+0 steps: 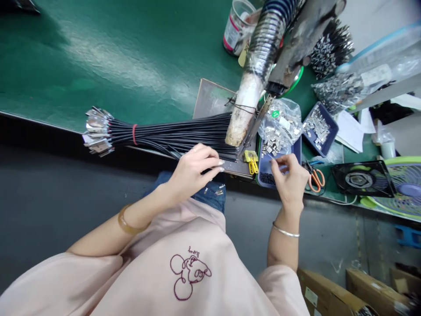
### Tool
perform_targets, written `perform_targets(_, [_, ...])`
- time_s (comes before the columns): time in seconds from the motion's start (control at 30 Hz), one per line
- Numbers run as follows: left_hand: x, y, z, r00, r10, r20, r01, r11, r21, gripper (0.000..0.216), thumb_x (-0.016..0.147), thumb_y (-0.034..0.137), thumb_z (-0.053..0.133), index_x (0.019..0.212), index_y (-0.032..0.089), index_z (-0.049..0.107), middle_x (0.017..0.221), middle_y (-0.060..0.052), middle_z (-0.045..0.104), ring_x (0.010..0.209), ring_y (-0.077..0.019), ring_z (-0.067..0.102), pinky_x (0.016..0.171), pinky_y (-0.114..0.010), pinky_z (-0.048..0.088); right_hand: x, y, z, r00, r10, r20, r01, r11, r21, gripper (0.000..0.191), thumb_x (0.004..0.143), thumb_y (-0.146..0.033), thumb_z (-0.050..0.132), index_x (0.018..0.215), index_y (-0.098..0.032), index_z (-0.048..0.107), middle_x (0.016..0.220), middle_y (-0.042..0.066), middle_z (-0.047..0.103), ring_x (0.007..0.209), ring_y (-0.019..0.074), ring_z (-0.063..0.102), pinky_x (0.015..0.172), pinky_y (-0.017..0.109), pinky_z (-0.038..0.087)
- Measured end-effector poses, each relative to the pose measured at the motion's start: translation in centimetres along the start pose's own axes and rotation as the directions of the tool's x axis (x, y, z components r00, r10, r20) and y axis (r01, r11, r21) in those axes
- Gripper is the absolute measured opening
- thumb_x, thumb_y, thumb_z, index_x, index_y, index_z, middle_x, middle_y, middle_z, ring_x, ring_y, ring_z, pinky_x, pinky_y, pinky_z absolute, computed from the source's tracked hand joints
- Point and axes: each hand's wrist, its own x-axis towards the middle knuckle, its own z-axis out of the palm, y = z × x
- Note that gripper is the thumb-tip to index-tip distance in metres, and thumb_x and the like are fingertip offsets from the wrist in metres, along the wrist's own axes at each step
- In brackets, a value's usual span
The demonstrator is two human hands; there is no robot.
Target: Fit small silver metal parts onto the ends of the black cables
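My left hand point(199, 169) is at the near edge of a bundle of black cables point(171, 131), fingers stretched out and slightly apart, with nothing visible in them. A red band point(134, 134) ties the bundle, and flat metal ends point(97, 131) fan out at its left. My right hand point(291, 177) is pinched over the front of a blue tray point(265, 164); whatever is between its fingertips is too small to name. That tray holds small metal pieces point(271, 147) and tiny black parts point(267, 178). Beside it is a small yellow tool point(252, 162).
A ducted hose with a white nozzle point(241, 114) hangs over the cables' right ends. A second blue tray point(320, 129), orange-handled scissors point(316, 180), a black fan point(362, 179) and bags of metal parts point(342, 90) stand right. A plastic tub point(235, 30) is behind. Cardboard boxes point(329, 294) stand below.
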Motion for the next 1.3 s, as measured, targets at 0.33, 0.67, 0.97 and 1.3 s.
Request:
perform_targets(0.33, [2.3,-1.0,1.2,0.979,0.114,0.166,-0.172,0.904,0.391,0.027,0.098,0.011,0.042,0.084,0.013,0.065,0.088,-0.012,0.064,0.084,-0.0244,0.054,0.076,-0.037,0.043,2.5,1.4,1.0,0.979,-0.142,0.146,0.146,0.989,-0.013,0.011,0.085,-0.021,0.056,0.075,-0.022,0.053,0.087,0.005,0.067,0.072,0.0174,0.059,0.068,0.031,0.046])
perform_targets(0.67, [1.4,0.0,0.6,0.976,0.163,0.142,-0.143,0.980,-0.139,0.021,0.097,0.017,0.054,0.081,0.016,0.068,0.074,-0.004,0.066,0.069,-0.0157,0.057,0.069,-0.028,0.044,-0.7,0.7,0.7,0.998,-0.025,-0.055,0.028,0.998,0.051,0.020,0.086,-0.025,0.064,0.069,-0.021,0.055,0.079,0.000,0.061,0.060,0.0120,0.053,0.061,0.028,0.046])
perform_targets(0.97, [2.1,0.3,-0.4,0.849,-0.259,0.460,0.493,0.702,-0.515,0.011,0.088,0.020,0.058,0.085,0.013,0.066,0.053,0.002,0.059,0.046,-0.0084,0.051,0.048,-0.018,0.038,-4.1,-6.9,0.8,0.943,0.114,-0.312,0.065,0.857,0.512,0.009,0.083,-0.017,0.073,0.079,-0.022,0.067,0.089,0.002,0.070,0.082,0.0166,0.069,0.070,0.031,0.058])
perform_targets(1.3, [2.7,1.5,0.1,0.818,-0.348,0.458,0.563,0.646,-0.515,0.019,0.086,0.028,0.065,0.078,0.011,0.068,0.062,0.001,0.055,0.055,-0.0064,0.046,0.052,-0.018,0.036,-4.9,-8.3,4.1,0.990,0.140,0.026,-0.104,0.578,0.809,0.005,0.089,-0.023,0.069,0.090,-0.023,0.073,0.102,0.005,0.073,0.092,0.0164,0.073,0.077,0.030,0.064])
